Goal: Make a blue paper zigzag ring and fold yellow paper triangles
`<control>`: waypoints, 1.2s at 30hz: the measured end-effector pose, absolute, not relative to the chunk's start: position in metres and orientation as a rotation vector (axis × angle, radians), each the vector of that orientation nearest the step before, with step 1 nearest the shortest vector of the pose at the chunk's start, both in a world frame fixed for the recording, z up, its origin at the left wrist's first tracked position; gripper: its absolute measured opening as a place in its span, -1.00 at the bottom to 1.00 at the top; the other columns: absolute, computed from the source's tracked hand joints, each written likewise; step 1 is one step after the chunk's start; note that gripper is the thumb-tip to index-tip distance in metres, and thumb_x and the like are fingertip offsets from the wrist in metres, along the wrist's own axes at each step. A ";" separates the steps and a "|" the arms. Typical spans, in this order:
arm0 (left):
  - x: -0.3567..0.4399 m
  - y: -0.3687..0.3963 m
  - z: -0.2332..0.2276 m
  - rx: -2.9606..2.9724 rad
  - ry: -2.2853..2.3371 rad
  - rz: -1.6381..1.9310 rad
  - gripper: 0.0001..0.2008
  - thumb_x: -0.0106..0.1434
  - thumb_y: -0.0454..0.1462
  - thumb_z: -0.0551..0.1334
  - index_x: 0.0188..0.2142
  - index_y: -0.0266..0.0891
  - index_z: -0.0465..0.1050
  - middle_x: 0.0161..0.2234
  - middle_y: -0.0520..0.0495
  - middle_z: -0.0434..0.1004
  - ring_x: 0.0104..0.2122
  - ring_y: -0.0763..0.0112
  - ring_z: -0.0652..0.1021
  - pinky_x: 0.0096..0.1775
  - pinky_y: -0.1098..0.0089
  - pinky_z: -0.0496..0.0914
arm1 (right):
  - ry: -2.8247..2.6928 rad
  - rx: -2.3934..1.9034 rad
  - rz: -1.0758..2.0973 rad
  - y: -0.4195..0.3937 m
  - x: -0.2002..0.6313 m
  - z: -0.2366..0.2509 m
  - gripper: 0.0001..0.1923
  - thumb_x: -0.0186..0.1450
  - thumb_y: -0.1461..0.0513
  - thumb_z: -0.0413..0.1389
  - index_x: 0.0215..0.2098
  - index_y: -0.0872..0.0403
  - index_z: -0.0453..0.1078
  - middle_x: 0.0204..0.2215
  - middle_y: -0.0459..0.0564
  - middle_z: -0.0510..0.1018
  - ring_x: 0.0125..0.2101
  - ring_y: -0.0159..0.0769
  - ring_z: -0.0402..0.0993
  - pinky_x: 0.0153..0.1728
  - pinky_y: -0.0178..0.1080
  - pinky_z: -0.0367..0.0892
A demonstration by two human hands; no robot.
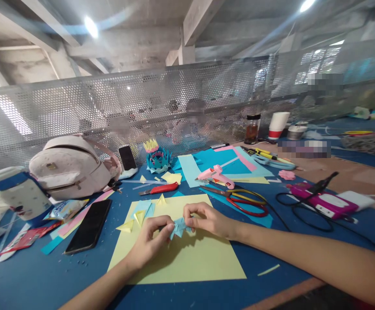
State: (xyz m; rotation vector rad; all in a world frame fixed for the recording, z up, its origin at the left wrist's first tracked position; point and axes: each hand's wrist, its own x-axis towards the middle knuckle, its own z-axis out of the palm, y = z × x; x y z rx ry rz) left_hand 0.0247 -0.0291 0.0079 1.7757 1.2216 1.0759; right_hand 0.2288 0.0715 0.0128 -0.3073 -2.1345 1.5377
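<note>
Both hands pinch a small light-blue folded paper piece (179, 228) above a yellow paper sheet (187, 262). My left hand (151, 237) is closed on its left side, thumb against fingertips. On the other side, my right hand (208, 219) grips it with curled fingers. Left of the hands lie several yellow folded paper cones (139, 218) and light-blue paper pieces (145, 207). A red utility knife (160, 188) rests beyond the sheet. Scissors (242, 200) with red and yellow handles and a pink glue gun (216, 175) lie past my right hand.
A black phone (89, 226), a bottle (22, 196) and a pale backpack (73, 168) occupy the left. A blue paper flower (159, 160) stands at the back. On the right are a purple power strip (326, 204) with cables, a paper cup (278, 125) and a jar (252, 129).
</note>
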 end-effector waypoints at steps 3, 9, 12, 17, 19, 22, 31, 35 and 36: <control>0.023 -0.026 0.005 1.736 1.216 1.098 -0.51 0.39 0.06 0.11 -0.49 -0.26 0.36 -0.57 0.05 0.29 -0.51 0.46 0.32 -0.40 0.43 0.17 | -2.081 -0.326 1.640 0.072 0.228 0.014 -0.55 0.30 -0.08 0.21 -0.43 0.14 0.38 -0.50 -0.11 0.40 -0.43 -0.39 0.31 -0.33 -0.32 0.21; 0.022 -0.027 0.004 1.701 1.197 1.130 -0.52 0.39 0.05 0.12 -0.52 -0.24 0.30 -0.57 0.05 0.29 -0.51 0.46 0.32 -0.40 0.43 0.17 | -1.974 -0.398 1.772 0.071 0.227 0.015 -0.56 0.26 -0.08 0.24 -0.39 0.14 0.37 -0.50 -0.14 0.36 -0.44 -0.41 0.27 -0.35 -0.32 0.20; 0.023 -0.028 0.006 1.749 1.213 1.105 -0.53 0.41 0.01 0.10 -0.52 -0.24 0.32 -0.57 0.04 0.32 -0.50 0.45 0.36 -0.37 0.42 0.20 | -2.021 -0.369 1.705 0.072 0.227 0.013 -0.57 0.27 -0.08 0.23 -0.39 0.13 0.36 -0.47 -0.11 0.38 -0.41 -0.39 0.28 -0.33 -0.31 0.20; 0.027 -0.032 0.006 2.025 1.251 1.128 -0.67 0.44 -0.14 0.07 -0.42 -0.22 0.39 -0.46 0.00 0.45 -0.41 0.40 0.42 -0.29 0.40 0.26 | -2.132 -0.303 1.473 0.073 0.229 0.013 -0.55 0.30 -0.09 0.19 -0.44 0.11 0.32 -0.47 -0.12 0.35 -0.39 -0.36 0.26 -0.28 -0.28 0.18; 0.028 -0.033 0.004 2.193 1.257 1.147 -0.80 0.42 -0.20 0.09 -0.28 -0.21 0.42 -0.37 -0.04 0.50 -0.33 0.34 0.44 -0.23 0.37 0.29 | -2.160 -0.308 1.435 0.073 0.229 0.012 -0.55 0.31 -0.10 0.18 -0.44 0.11 0.34 -0.46 -0.11 0.37 -0.38 -0.35 0.28 -0.27 -0.27 0.19; 0.029 -0.031 0.000 2.349 1.281 1.132 -0.89 0.39 -0.23 0.15 -0.23 -0.19 0.40 -0.34 -0.04 0.51 -0.30 0.31 0.44 -0.21 0.34 0.31 | -2.212 -0.345 1.339 0.072 0.229 0.010 -0.58 0.31 -0.06 0.19 -0.43 0.11 0.40 -0.44 -0.08 0.43 -0.34 -0.31 0.33 -0.21 -0.25 0.20; 0.029 -0.026 -0.001 2.283 1.387 1.170 -0.89 0.41 -0.28 0.13 -0.29 -0.17 0.38 -0.35 -0.01 0.48 -0.28 0.32 0.43 -0.20 0.32 0.31 | -2.224 -0.387 1.247 0.071 0.231 0.013 -0.78 0.37 0.10 0.17 -0.30 0.09 0.46 -0.31 -0.05 0.48 -0.21 -0.26 0.39 -0.10 -0.22 0.24; 0.031 -0.025 0.000 2.319 1.411 1.132 -0.88 0.40 -0.31 0.12 -0.29 -0.17 0.38 -0.35 0.00 0.48 -0.29 0.32 0.42 -0.14 0.26 0.29 | -2.242 -0.402 1.149 0.070 0.231 0.013 -0.82 0.36 0.18 0.16 -0.37 0.09 0.39 -0.35 -0.06 0.45 -0.24 -0.26 0.37 -0.14 -0.22 0.24; 0.032 -0.025 0.001 2.344 1.408 1.119 -0.88 0.40 -0.31 0.11 -0.28 -0.16 0.38 -0.36 0.01 0.48 -0.29 0.32 0.43 -0.12 0.24 0.29 | -2.254 -0.399 1.115 0.070 0.230 0.013 -0.82 0.36 0.19 0.16 -0.39 0.09 0.37 -0.37 -0.07 0.45 -0.25 -0.26 0.36 -0.15 -0.22 0.23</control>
